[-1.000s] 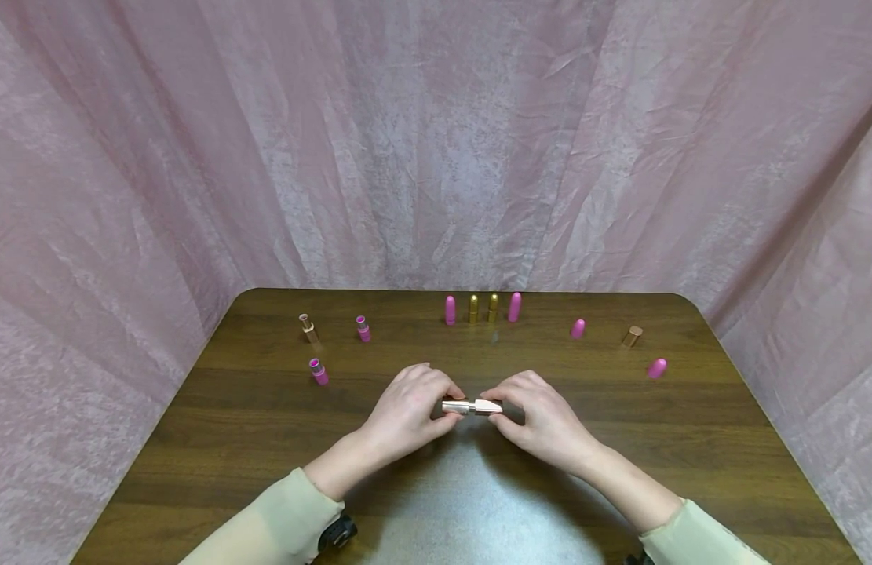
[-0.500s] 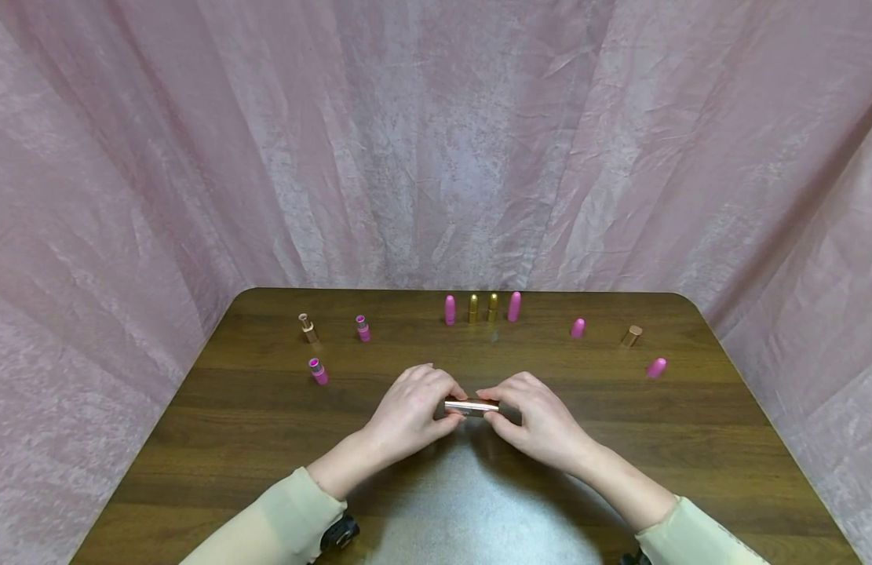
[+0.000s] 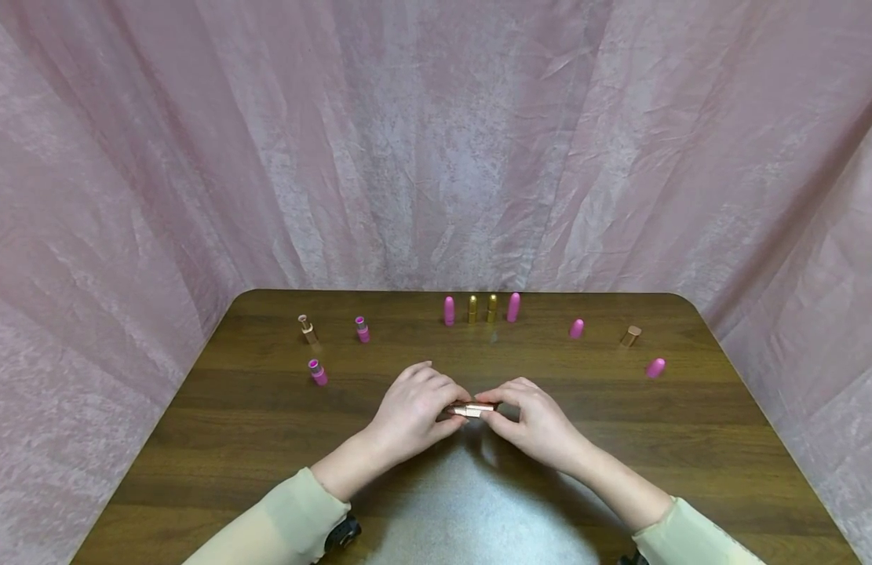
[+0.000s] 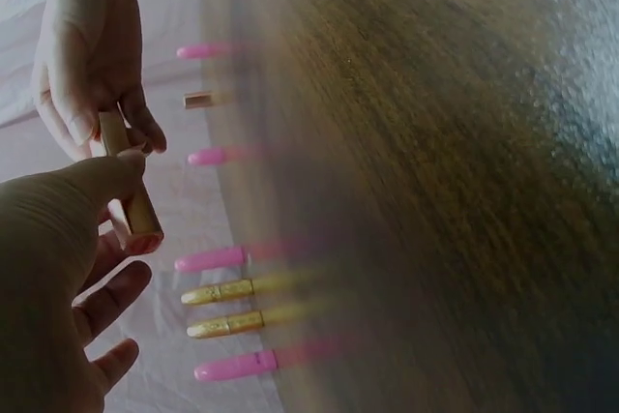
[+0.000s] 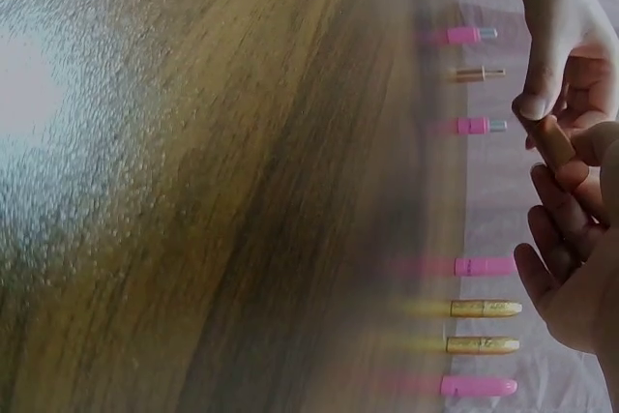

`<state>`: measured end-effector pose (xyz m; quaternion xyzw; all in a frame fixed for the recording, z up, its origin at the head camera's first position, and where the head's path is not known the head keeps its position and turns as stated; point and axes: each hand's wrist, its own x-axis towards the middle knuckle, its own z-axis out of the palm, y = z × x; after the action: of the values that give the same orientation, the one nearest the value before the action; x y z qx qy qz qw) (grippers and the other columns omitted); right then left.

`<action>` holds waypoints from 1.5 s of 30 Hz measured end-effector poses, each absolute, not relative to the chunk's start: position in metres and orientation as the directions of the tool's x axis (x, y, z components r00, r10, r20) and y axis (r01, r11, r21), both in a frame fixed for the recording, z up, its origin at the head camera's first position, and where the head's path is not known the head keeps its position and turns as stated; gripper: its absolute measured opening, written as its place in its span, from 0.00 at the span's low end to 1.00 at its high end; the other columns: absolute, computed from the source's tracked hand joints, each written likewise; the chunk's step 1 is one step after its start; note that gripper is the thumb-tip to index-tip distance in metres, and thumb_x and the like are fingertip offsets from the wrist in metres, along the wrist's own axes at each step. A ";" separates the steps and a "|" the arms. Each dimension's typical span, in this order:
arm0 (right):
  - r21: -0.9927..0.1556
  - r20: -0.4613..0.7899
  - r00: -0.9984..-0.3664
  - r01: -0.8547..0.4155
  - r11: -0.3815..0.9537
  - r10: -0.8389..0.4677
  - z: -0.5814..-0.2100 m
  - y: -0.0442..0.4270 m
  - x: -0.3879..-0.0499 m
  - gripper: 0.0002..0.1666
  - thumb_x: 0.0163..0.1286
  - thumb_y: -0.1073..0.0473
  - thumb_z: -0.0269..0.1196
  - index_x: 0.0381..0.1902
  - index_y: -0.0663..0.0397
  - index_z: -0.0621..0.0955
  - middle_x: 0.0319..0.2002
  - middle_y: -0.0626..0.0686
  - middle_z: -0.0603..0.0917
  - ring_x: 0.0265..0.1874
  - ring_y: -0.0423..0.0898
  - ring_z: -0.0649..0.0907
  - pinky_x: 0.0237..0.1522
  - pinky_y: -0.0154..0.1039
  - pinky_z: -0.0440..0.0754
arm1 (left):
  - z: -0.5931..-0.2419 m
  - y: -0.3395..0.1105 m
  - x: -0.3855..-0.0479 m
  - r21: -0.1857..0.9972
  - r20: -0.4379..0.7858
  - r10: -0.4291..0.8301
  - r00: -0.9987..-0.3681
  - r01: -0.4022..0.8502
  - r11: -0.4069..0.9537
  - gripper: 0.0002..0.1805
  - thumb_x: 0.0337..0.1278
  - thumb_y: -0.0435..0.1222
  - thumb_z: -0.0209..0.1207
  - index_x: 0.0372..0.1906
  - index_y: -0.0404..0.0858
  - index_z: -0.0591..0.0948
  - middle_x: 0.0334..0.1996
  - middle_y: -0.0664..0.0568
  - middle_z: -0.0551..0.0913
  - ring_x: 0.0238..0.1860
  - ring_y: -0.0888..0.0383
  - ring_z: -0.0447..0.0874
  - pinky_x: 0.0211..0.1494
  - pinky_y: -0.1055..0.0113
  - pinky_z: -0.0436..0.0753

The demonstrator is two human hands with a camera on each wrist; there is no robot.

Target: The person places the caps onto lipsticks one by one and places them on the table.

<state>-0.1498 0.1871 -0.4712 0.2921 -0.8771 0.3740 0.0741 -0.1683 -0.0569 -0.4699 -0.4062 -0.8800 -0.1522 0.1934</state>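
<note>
- Left hand (image 3: 420,404): thumb and fingers pinch one end of the copper tube (image 3: 476,410).
- Right hand (image 3: 536,416): pinches the other end – the tube lies sideways between both hands, over the table (image 3: 266,439).
- Beyond them, upright in a row: two gold tubes (image 3: 472,311) between two pink tubes (image 3: 449,312).
- Table's left: two pink bases (image 3: 363,330), one copper base (image 3: 309,333).
- Table's right: two pink caps (image 3: 577,329), one copper cap (image 3: 630,337).
- Behind – a pink curtain (image 3: 436,157).
</note>
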 end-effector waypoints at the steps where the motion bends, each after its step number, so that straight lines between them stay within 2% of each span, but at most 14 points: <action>1: -0.625 0.337 -0.827 -0.553 0.550 -0.449 -0.471 0.187 -0.150 0.13 0.69 0.54 0.71 0.50 0.41 0.88 0.43 0.33 0.85 0.48 0.35 0.80 0.49 0.42 0.81 | -0.471 -0.056 -0.169 0.104 0.466 0.658 -0.592 0.775 0.624 0.13 0.52 0.43 0.75 0.43 0.50 0.86 0.39 0.63 0.86 0.47 0.59 0.83 0.71 0.49 0.69; 4: -0.650 0.303 -0.849 -0.516 0.559 -0.432 -0.470 0.186 -0.148 0.13 0.70 0.51 0.70 0.52 0.41 0.88 0.44 0.32 0.85 0.49 0.35 0.80 0.50 0.43 0.80 | -0.472 -0.056 -0.170 0.097 0.465 0.656 -0.594 0.771 0.629 0.12 0.54 0.43 0.74 0.42 0.51 0.86 0.40 0.62 0.85 0.48 0.58 0.83 0.71 0.50 0.70; 7: -0.664 0.279 -0.859 -0.495 0.560 -0.429 -0.467 0.189 -0.147 0.16 0.71 0.48 0.68 0.56 0.39 0.86 0.47 0.33 0.84 0.51 0.36 0.79 0.46 0.43 0.81 | -0.473 -0.058 -0.173 0.116 0.455 0.640 -0.619 0.754 0.646 0.11 0.55 0.43 0.74 0.43 0.51 0.86 0.41 0.62 0.85 0.48 0.58 0.82 0.70 0.52 0.70; 11: -0.634 0.290 -0.853 -0.510 0.581 -0.433 -0.463 0.198 -0.148 0.20 0.72 0.46 0.68 0.60 0.39 0.84 0.53 0.36 0.84 0.54 0.38 0.78 0.42 0.43 0.81 | -0.474 -0.066 -0.180 0.194 0.425 0.570 -0.703 0.686 0.702 0.12 0.57 0.46 0.73 0.44 0.52 0.87 0.41 0.63 0.85 0.47 0.58 0.81 0.67 0.53 0.72; 15: -0.519 0.330 -0.827 -0.562 0.643 -0.456 -0.464 0.209 -0.151 0.23 0.70 0.46 0.69 0.60 0.43 0.84 0.55 0.39 0.85 0.56 0.42 0.79 0.53 0.48 0.79 | -0.475 -0.073 -0.192 0.347 0.350 0.448 -0.822 0.559 0.753 0.10 0.56 0.46 0.72 0.42 0.53 0.87 0.38 0.65 0.85 0.44 0.59 0.80 0.57 0.55 0.76; 18: -0.429 0.316 -0.818 -0.575 0.696 -0.481 -0.466 0.218 -0.152 0.26 0.70 0.44 0.68 0.62 0.45 0.83 0.57 0.43 0.85 0.59 0.47 0.79 0.62 0.54 0.73 | -0.476 -0.077 -0.204 0.475 0.277 0.354 -0.893 0.447 0.758 0.08 0.55 0.44 0.71 0.40 0.53 0.86 0.35 0.67 0.85 0.41 0.58 0.80 0.51 0.57 0.76; 22: -0.337 0.267 -0.819 -0.573 0.748 -0.507 -0.468 0.229 -0.153 0.34 0.71 0.39 0.66 0.69 0.48 0.78 0.63 0.50 0.81 0.66 0.55 0.74 0.69 0.59 0.65 | -0.478 -0.080 -0.222 0.607 0.195 0.242 -0.950 0.311 0.731 0.09 0.57 0.44 0.70 0.42 0.51 0.86 0.37 0.66 0.87 0.45 0.57 0.83 0.56 0.56 0.76; 26: -0.257 0.244 -0.815 -0.577 0.776 -0.525 -0.472 0.238 -0.154 0.41 0.71 0.35 0.63 0.74 0.48 0.72 0.71 0.54 0.74 0.73 0.60 0.67 0.73 0.62 0.57 | -0.482 -0.083 -0.241 0.677 0.155 0.169 -0.973 0.229 0.700 0.11 0.61 0.45 0.69 0.45 0.47 0.85 0.41 0.60 0.89 0.47 0.57 0.86 0.57 0.54 0.78; 28: -0.226 0.235 -0.816 -0.574 0.787 -0.528 -0.476 0.242 -0.155 0.42 0.72 0.34 0.62 0.76 0.47 0.70 0.73 0.55 0.72 0.74 0.60 0.65 0.74 0.62 0.55 | -0.485 -0.083 -0.251 0.691 0.149 0.138 -0.979 0.203 0.693 0.12 0.62 0.44 0.69 0.47 0.45 0.85 0.42 0.58 0.89 0.48 0.57 0.87 0.53 0.54 0.80; 31: -0.193 0.218 -0.820 -0.568 0.800 -0.530 -0.481 0.247 -0.155 0.43 0.73 0.32 0.59 0.77 0.46 0.69 0.74 0.56 0.70 0.75 0.61 0.63 0.74 0.63 0.53 | -0.490 -0.083 -0.265 0.704 0.152 0.097 -0.984 0.177 0.688 0.13 0.64 0.43 0.68 0.49 0.43 0.85 0.44 0.56 0.89 0.49 0.56 0.87 0.54 0.54 0.80; 39: -0.189 0.184 -0.841 -0.537 0.822 -0.508 -0.489 0.254 -0.150 0.44 0.74 0.29 0.54 0.78 0.46 0.67 0.74 0.56 0.70 0.77 0.61 0.61 0.75 0.62 0.49 | -0.494 -0.083 -0.296 0.697 0.135 0.031 -0.990 0.117 0.708 0.13 0.67 0.42 0.65 0.51 0.42 0.82 0.48 0.51 0.89 0.54 0.51 0.84 0.57 0.51 0.78; 45: -0.197 0.192 -0.834 -0.548 0.813 -0.517 -0.490 0.253 -0.147 0.43 0.74 0.29 0.55 0.77 0.46 0.68 0.73 0.56 0.71 0.76 0.61 0.61 0.75 0.62 0.50 | -0.494 -0.088 -0.310 0.676 0.115 -0.001 -0.993 0.078 0.733 0.12 0.68 0.42 0.64 0.51 0.42 0.82 0.49 0.50 0.88 0.54 0.49 0.84 0.57 0.51 0.77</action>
<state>-0.1473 0.2534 -0.4897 0.2804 -0.9498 0.1230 0.0646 -0.3097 -0.0876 -0.4943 -0.0207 -0.9294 -0.3647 0.0537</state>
